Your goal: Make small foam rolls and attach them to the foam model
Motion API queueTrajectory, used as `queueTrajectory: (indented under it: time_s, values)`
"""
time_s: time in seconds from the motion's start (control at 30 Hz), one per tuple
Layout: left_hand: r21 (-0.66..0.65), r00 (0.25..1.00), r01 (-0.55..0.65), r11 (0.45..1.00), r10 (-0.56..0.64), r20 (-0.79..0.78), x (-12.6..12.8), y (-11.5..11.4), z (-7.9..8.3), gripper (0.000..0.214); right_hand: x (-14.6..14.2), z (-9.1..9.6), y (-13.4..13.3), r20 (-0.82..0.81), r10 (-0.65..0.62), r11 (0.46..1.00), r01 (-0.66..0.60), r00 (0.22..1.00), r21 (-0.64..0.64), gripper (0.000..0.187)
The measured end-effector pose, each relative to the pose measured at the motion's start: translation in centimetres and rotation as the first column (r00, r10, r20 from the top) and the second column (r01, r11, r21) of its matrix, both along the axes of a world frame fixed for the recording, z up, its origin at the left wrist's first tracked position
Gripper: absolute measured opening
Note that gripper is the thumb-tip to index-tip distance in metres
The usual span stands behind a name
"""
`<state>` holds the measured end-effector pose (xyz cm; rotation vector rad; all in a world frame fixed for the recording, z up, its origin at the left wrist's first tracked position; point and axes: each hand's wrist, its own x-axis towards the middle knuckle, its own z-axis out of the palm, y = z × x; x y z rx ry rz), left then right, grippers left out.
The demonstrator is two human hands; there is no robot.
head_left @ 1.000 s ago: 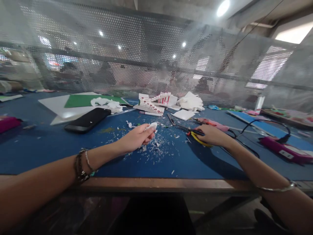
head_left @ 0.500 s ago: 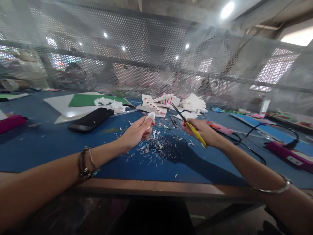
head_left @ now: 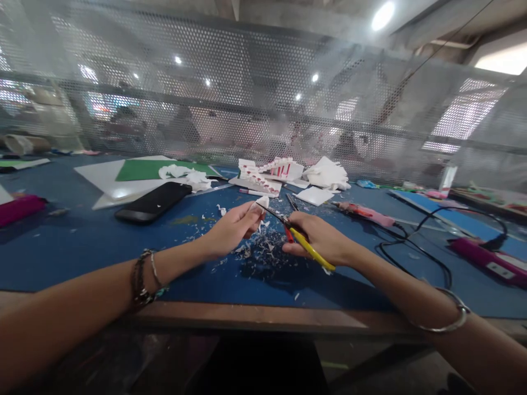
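My left hand pinches a small white piece, perhaps foam or folded paper, between thumb and fingers. In my right hand is a pair of scissors with yellow and red handles. Its dark blades reach left to the white piece; whether they have cut into it I cannot tell. Below both hands, small white scraps are scattered over the blue table mat. Behind my right hand lie a dark slim tool and a white square sheet.
A black phone lies left, near green card and crumpled white paper. White-and-red cut pieces and a white stack stand behind. Rightward are a pink corded tool, its black cable and a purple power strip.
My right hand has brought the scissors left and lower, so the blades now meet the white piece. My left hand has shifted slightly, still pinching it.
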<state>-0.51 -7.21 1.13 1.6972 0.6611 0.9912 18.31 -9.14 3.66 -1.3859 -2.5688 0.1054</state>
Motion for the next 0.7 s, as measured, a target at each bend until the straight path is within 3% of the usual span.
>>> queueTrajectory:
  time_s: [0.27, 0.7]
  values:
    - [0.205, 0.965, -0.091, 0.974, 0.138, -0.224, -0.06, 0.22, -0.47, 0.021, -0.15, -0.02, -0.26, 0.017, -0.036, 0.998, 0.035, 0.999, 0.055, 0.046]
    - [0.048, 0.973, -0.037, 0.998, 0.047, -0.227, 0.16, 0.2, -0.55, 0.021, -0.16, -0.45, -0.13, 0.086, 0.001, 0.997, -0.008, 0.996, 0.082, 0.052]
